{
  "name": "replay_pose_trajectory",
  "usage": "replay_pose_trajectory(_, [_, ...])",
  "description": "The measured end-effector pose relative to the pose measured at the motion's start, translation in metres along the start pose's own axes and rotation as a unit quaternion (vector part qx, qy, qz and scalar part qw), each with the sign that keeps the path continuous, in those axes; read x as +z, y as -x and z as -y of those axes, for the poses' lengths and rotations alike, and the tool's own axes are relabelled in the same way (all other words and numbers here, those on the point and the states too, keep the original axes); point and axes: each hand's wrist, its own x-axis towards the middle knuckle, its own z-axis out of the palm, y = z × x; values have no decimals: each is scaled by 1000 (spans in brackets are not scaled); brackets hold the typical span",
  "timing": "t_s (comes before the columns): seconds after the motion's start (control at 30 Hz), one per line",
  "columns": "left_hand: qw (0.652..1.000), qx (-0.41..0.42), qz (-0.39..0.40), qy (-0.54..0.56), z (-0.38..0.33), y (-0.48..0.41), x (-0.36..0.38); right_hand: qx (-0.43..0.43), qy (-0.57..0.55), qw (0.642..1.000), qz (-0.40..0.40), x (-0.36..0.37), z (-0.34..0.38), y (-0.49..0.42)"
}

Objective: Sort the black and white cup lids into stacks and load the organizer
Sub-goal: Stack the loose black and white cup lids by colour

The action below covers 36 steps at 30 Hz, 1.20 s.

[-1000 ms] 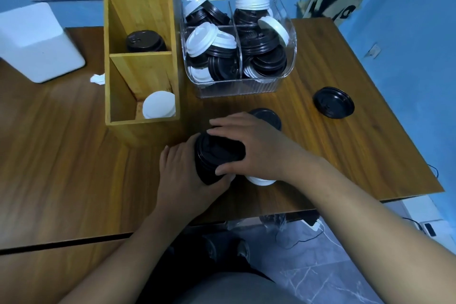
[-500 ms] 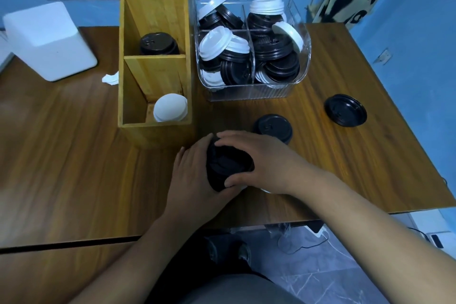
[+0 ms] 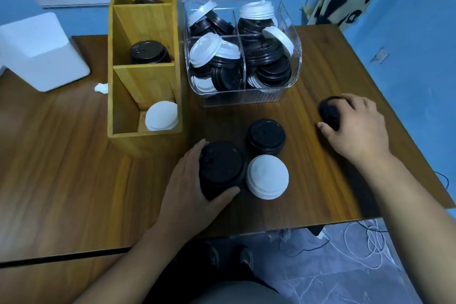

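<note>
My left hand point(image 3: 190, 187) grips a tall stack of black lids point(image 3: 220, 168) on the table, thumb and fingers curled round it. Beside it lie a white lid stack point(image 3: 267, 176) and a second black lid stack point(image 3: 266, 136). My right hand point(image 3: 357, 126) reaches to the right and curls over a single black lid point(image 3: 329, 112). The wooden organizer point(image 3: 148, 140) holds white lids point(image 3: 161, 116) in its near compartment and black lids point(image 3: 149, 53) in the middle one. A clear bin point(image 3: 293, 74) holds several mixed black and white lids.
A white box point(image 3: 39, 52) stands at the back left, with a crumpled white scrap point(image 3: 101, 87) near the organizer. The table's front edge point(image 3: 296, 226) runs just below my hands; cables lie on the floor at the right.
My right hand left the black stack and moved right onto the single black lid. The white stack beneath it is now uncovered. My left hand still holds the black stack.
</note>
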Motion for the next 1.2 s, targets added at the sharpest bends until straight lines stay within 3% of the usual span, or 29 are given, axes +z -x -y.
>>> replay_pose_trajectory(0.13, [1000, -9, 2, 7, 0, -1, 0, -28, -24, 999, -8, 9, -3, 9])
replay_pose_trajectory(0.23, [1000, -20, 3, 21, 0, 0, -1, -31, -182, 982, -52, 5, 8, 22])
replay_pose_trajectory(0.3, [999, -21, 2, 27, 0, 1, -2, 31, -383, 922, -38, -2, 20, 34])
replay_pose_trajectory(0.4, [999, -18, -4, 33, 1, 0, -2, 139, -638, 757, 28, -7, 33, 50])
replay_pose_trajectory(0.43, [999, -17, -6, 35, 1, 0, -1, 176, -678, 712, 46, -7, 34, 53])
replay_pose_trajectory(0.5, [999, -14, -6, 34, 2, 1, -1, 239, -699, 671, 65, -3, 30, 54])
replay_pose_trajectory(0.57, [999, -10, -6, 31, 1, 0, -2, 268, -669, 690, 64, 3, 23, 54])
replay_pose_trajectory(0.63, [1000, -11, -8, 28, 1, 0, -2, 254, -582, 771, 55, 6, 15, 54])
replay_pose_trajectory(0.73, [1000, -9, -10, 15, 0, 0, -1, 168, -331, 928, 33, -2, 6, 54])
replay_pose_trajectory(0.8, [1000, -12, -7, 17, 0, 0, -1, 108, -202, 973, 20, -9, 6, 54])
replay_pose_trajectory(1.0, [1000, -15, -3, 19, 0, -1, -2, 3, -64, 995, 73, 3, 24, 54])
replay_pose_trajectory(1.13, [999, -19, 0, 26, 0, -1, -2, -98, -204, 959, 172, -6, 13, 46])
replay_pose_trajectory(1.2, [999, -20, 0, 26, -1, 0, -2, -88, -302, 936, 155, -10, 6, 49])
